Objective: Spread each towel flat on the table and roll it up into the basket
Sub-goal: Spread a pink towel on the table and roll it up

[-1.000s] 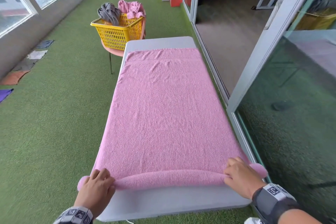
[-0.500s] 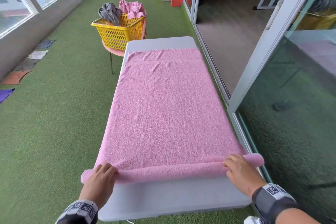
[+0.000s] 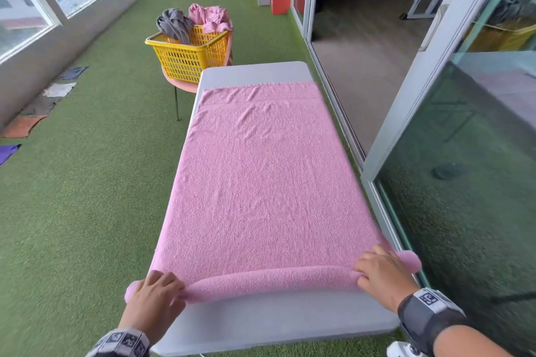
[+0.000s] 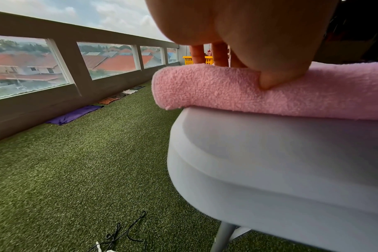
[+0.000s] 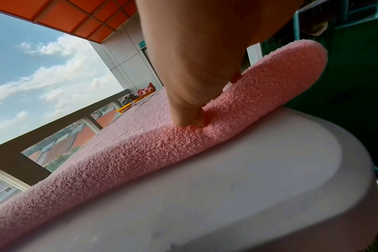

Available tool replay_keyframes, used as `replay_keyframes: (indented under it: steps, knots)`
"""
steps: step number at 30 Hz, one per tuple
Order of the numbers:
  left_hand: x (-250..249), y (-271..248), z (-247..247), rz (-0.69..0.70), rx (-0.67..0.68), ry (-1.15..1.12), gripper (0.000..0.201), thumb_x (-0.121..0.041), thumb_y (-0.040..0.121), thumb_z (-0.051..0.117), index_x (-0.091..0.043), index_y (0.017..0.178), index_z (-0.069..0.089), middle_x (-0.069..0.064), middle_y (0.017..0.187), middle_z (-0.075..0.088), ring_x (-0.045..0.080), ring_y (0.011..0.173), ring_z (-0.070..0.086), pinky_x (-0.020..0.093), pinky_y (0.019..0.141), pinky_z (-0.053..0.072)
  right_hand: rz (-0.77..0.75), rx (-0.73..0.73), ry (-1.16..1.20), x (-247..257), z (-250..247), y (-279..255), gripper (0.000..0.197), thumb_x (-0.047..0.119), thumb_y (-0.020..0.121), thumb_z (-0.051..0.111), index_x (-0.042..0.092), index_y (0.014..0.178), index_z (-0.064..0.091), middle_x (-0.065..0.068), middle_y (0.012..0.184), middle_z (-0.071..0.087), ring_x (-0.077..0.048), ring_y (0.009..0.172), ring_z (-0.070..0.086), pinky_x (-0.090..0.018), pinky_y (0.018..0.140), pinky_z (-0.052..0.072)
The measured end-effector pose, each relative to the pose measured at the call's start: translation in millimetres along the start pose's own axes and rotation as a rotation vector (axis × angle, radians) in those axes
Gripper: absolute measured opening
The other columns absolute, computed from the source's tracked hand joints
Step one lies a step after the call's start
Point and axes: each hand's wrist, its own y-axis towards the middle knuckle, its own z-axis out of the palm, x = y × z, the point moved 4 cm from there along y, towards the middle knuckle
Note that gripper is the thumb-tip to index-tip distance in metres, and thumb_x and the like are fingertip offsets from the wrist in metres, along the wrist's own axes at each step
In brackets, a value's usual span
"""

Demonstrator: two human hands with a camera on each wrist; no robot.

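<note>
Well, left hand (image 3: pixel 150 295) clamps one end of the pink towel (image 3: pixel 261 182), which lies flat along the grey table (image 3: pixel 275 324); right hand (image 3: pixel 383 275) pinches the other end. Just the first turns rolled, yellow basket (image 3: pixel 185 58) waiting beyond.

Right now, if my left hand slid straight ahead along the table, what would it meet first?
Only the flat part of the pink towel ahead of the left hand; the yellow basket sits farther off, beyond the table's far end.

Cloths (image 3: pixel 34 107) (purple, orange, grey, white) lie on the green turf (image 3: pixel 87 211) along the windowed wall (image 3: pixel 58 46).
</note>
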Motion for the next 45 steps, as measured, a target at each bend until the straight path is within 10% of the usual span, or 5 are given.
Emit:
replay_keyframes:
  steps: [7, 12, 20, 35, 45]
  knots:
    - [-3, 3, 0, -0.055, -0.038, 0.052, 0.022, -0.043, 0.074, 0.047, -0.032, 0.062, 0.061, -0.013, 0.08, 0.045, 0.011, 0.078, 0.042, 0.029, 0.059, 0.039, 0.032, -0.003, 0.133, 3, -3, 2, 0.036, 0.029, 0.094, 0.051, 0.027, 0.059, 0.044, 0.012, 0.083, 0.044, -0.009, 0.089, 0.044, -0.025, 0.081, 0.037]
    - [2, 12, 4, -0.115, -0.072, -0.121, 0.023, -0.018, 0.072, 0.081, -0.031, 0.079, 0.063, -0.008, 0.079, 0.048, 0.017, 0.067, 0.054, 0.032, 0.05, 0.048, 0.085, -0.112, 0.245, 3, -6, 4, 0.012, 0.022, 0.098, 0.054, 0.026, 0.088, 0.058, 0.013, 0.097, 0.049, -0.001, 0.083, 0.053, -0.022, 0.076, 0.046]
    - [-7, 6, 2, 0.029, -0.08, -0.101, 0.037, -0.04, 0.071, 0.051, -0.027, 0.1, 0.069, -0.015, 0.098, 0.063, 0.011, 0.092, 0.049, 0.032, 0.071, 0.055, 0.017, -0.01, 0.064, 1, 2, -2, 0.045, 0.024, 0.086, 0.051, 0.032, 0.13, 0.057, 0.018, 0.129, 0.051, -0.01, 0.126, 0.037, -0.033, 0.112, 0.029]
    - [-3, 8, 6, -0.097, -0.058, 0.087, 0.026, -0.044, 0.077, 0.045, -0.028, 0.059, 0.055, -0.011, 0.082, 0.045, 0.012, 0.075, 0.042, 0.032, 0.058, 0.044, 0.07, 0.065, 0.019, 7, -6, 6, 0.033, 0.031, 0.092, 0.045, 0.025, 0.06, 0.045, 0.012, 0.087, 0.052, -0.013, 0.097, 0.042, -0.032, 0.082, 0.034]
    - [-3, 22, 3, -0.043, -0.191, -0.089, 0.011, -0.016, 0.083, 0.07, -0.023, 0.088, 0.063, -0.008, 0.086, 0.053, 0.014, 0.074, 0.044, 0.028, 0.06, 0.039, 0.011, -0.148, 0.167, -7, 6, 12, 0.029, 0.012, 0.092, 0.058, 0.04, 0.091, 0.049, 0.017, 0.098, 0.052, -0.006, 0.094, 0.049, -0.027, 0.086, 0.046]
